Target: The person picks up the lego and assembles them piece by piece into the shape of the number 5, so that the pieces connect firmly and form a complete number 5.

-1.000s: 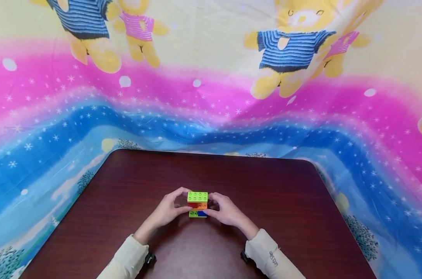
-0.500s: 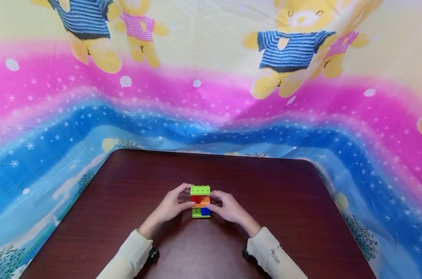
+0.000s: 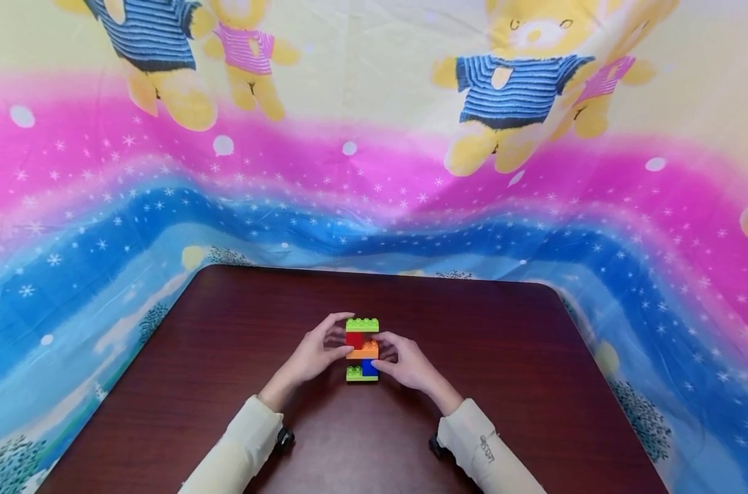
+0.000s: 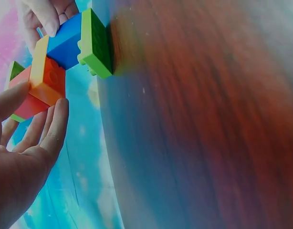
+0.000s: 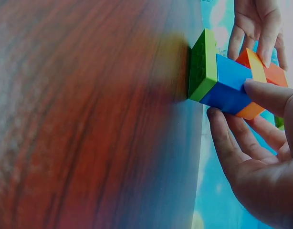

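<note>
A tower of toy building bricks stands upright between both hands at the middle of the table. In the head view it has a lime green brick [image 3: 363, 325] on top, then a red brick [image 3: 354, 339] at left and an orange brick [image 3: 361, 354]. Below come a blue brick [image 3: 368, 368] at right and a green base brick [image 3: 353, 375]. My left hand [image 3: 315, 353] pinches the tower at the red and orange bricks, thumb in front. With its thumb on the blue brick, my right hand [image 3: 407, 363] grips the lower part. Fingers behind the tower are partly hidden.
The dark brown wooden table [image 3: 226, 322] has rounded far corners. Behind and beside it hangs a patterned cloth [image 3: 374, 178] with bears and snowflakes. A dark strap device [image 3: 284, 439] shows at the left wrist.
In the head view the tower has shifted right and farther up, and now shows more of its front. Both hands moved along; the right thumb went down from the orange brick to the blue one.
</note>
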`<state>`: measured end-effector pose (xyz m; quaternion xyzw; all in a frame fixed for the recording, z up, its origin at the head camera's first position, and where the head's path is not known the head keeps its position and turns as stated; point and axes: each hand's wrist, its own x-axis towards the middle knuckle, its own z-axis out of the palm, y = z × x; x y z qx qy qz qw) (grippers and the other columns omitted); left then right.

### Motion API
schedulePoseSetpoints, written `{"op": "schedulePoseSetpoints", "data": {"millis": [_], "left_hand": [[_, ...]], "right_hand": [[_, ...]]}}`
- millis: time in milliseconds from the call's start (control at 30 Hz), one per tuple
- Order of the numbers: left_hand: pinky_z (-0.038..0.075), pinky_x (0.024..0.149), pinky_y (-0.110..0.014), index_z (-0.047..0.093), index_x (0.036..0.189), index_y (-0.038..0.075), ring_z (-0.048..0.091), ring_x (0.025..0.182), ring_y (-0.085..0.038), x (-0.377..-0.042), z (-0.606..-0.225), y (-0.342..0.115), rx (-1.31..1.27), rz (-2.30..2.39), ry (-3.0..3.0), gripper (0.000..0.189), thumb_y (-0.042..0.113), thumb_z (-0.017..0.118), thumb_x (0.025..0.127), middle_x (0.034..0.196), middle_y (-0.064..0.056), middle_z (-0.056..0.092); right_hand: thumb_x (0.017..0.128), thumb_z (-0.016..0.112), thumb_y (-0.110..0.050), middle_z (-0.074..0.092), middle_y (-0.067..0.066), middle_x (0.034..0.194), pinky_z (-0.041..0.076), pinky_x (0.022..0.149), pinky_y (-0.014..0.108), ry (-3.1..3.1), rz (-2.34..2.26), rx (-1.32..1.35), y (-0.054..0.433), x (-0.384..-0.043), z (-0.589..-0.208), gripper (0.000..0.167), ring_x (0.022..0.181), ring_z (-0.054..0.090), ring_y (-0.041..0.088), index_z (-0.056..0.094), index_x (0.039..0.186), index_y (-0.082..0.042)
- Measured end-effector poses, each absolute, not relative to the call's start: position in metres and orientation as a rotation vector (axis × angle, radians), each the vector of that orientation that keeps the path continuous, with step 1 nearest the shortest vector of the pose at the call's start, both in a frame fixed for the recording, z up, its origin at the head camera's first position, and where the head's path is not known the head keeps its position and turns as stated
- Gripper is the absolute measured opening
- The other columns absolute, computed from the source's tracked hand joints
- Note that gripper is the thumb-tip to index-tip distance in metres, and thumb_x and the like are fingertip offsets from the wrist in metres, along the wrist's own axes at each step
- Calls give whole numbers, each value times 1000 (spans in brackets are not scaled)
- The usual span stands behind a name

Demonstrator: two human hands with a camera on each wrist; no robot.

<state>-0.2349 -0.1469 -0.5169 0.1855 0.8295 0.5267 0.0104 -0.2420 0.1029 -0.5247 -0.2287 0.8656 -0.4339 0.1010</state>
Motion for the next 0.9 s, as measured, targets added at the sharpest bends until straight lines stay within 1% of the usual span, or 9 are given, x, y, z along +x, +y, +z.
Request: {"op": "schedulePoseSetpoints", "data": {"millis": [133,300,500,700,767,900], "left_hand": [[61,95,-41,49,151,23,70,112,-27,-240,-517,-143,543,1616,2619,64,9,76,94,123,-9,69],[60,95,-44,48,153,27,69,114,-30,-244,-516,-139,488,1604,2618,66,11,75,95,130,-12,66],[60,96,-46,45,155,28,68,117,-32,-248,-518,-138,453,1625,2582,66,14,73,97,133,-12,65],[61,93,-42,47,154,31,68,115,-30,-254,-521,-137,404,1642,2525,62,14,71,99,134,-13,63],[61,93,-41,47,154,32,68,115,-29,-256,-521,-137,377,1642,2507,62,14,70,100,141,-14,60],[61,94,-42,44,156,30,69,117,-30,-257,-521,-136,369,1637,2490,63,12,68,101,156,-13,47]], "right_hand": [[97,74,-18,69,9,123,60,95,41,2572,-1297,-651,103,-243,-525,49,105,69,23,58,143,-12],[98,74,-17,68,10,126,60,96,42,2566,-1302,-609,103,-244,-526,51,107,69,24,56,145,-14],[93,79,-12,64,11,129,60,95,43,2535,-1318,-562,104,-244,-526,63,107,68,23,53,150,-17],[85,84,-6,60,16,135,61,94,44,2504,-1317,-555,104,-244,-526,76,109,68,27,50,152,-16],[85,85,-6,58,17,137,61,93,44,2494,-1318,-547,104,-244,-526,77,110,68,28,50,153,-16],[85,85,-8,54,20,145,61,93,45,2483,-1321,-529,105,-244,-526,78,112,68,30,49,153,-17]]}}
